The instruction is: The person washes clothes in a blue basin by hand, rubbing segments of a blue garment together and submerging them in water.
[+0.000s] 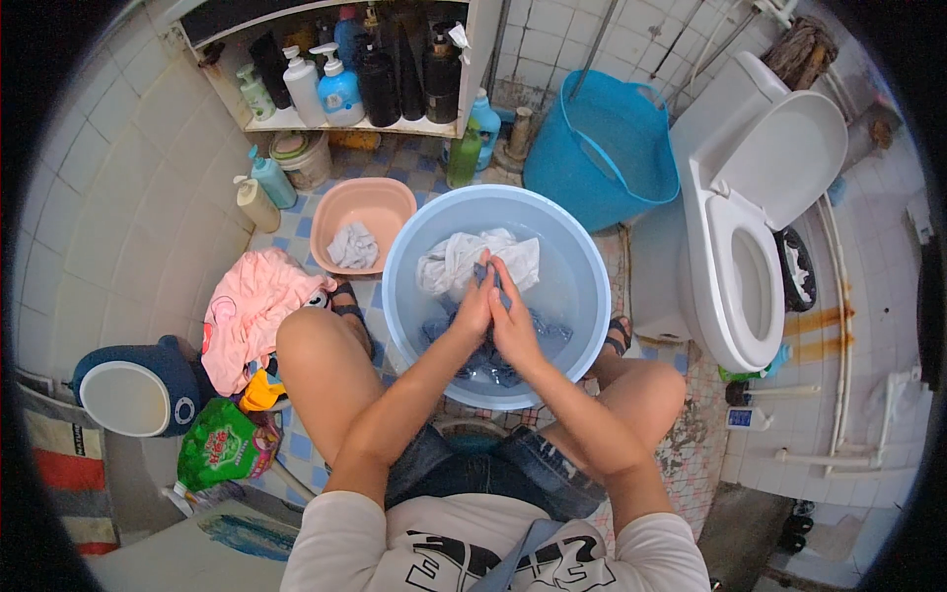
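Observation:
Over the large light-blue basin (pixel 397 311), my left hand (pixel 477 304) and my right hand (pixel 512 318) press together, palms facing. Dark blue-grey wet cloth (pixel 541 340) is squeezed between them; a bit shows at the fingers, and the rest hangs into the water below. What kind of garment it is, I cannot tell. A white cloth (pixel 456 259) lies bunched in the water just beyond my fingertips. Further left, a small pink basin (pixel 395 202) holds a crumpled pale grey-white cloth (pixel 352 246).
Pink clothing (pixel 256 306) lies heaped at the left, near a green detergent bag (pixel 217 446) and a dark blue bin (pixel 184 390). A blue tub (pixel 552 148) and a white toilet (pixel 702 286) stand right. Pump bottles (pixel 338 91) line a shelf at the back.

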A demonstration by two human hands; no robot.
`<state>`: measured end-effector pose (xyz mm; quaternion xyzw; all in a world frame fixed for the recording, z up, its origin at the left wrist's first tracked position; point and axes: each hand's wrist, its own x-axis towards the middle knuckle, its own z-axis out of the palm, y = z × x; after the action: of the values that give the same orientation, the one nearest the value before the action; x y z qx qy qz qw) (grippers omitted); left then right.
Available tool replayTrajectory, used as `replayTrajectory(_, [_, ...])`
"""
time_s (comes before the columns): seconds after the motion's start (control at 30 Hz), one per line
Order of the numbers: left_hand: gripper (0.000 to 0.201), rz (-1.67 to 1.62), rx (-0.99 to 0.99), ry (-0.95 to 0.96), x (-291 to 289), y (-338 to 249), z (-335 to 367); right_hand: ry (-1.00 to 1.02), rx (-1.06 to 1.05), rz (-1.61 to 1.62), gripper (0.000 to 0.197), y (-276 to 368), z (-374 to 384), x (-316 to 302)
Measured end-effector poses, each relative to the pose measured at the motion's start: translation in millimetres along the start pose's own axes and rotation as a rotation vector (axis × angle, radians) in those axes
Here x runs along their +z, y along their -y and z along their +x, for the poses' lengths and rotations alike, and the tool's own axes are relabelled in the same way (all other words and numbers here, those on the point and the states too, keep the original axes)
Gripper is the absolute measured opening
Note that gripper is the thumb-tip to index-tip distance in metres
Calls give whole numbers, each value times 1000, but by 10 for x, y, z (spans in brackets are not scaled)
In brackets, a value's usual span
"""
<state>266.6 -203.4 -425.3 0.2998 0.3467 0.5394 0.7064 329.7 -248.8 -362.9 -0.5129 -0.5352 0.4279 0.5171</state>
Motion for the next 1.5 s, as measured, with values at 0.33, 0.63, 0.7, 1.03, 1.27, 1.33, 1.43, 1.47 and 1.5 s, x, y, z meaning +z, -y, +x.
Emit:
replayTrajectory(0.33, [52,-212,-387,-245,-26,-101,-43,166,-34,-125,49,-205,-67,-5])
replayTrajectory(0.63, [47,6,-275,159,305,-63,-367,-147,136,-82,46,-358,324,-538])
replayTrajectory(0.7, [49,-53,-352,54,166,-56,-294,-47,70,-109,46,-268,177,-311])
replayTrajectory(1.03, [46,-224,-370,68,224,-292,-261,-11,114,-213,41,-540,294,-350])
replayTrajectory(1.27, [47,-179,-321,8,-6,-303,-38,-3,37,-155,38,-215,264,-320])
replayTrajectory(1.33, [54,-68,-203,-69,4,-142,-71,97,-70,-101,39,-113,60,-50])
replayTrajectory(1.43, [52,-93,-359,47,206,-135,-308,-18,-13,-108,40,-202,153,-206])
replayTrajectory(1.47, [50,-109,-388,112,229,-142,-349,-73,-8,-80,40,-266,256,-340])
replayTrajectory(1.5, [49,-122,-417,177,249,-135,-385,-155,86,-62,41,-434,365,-494])
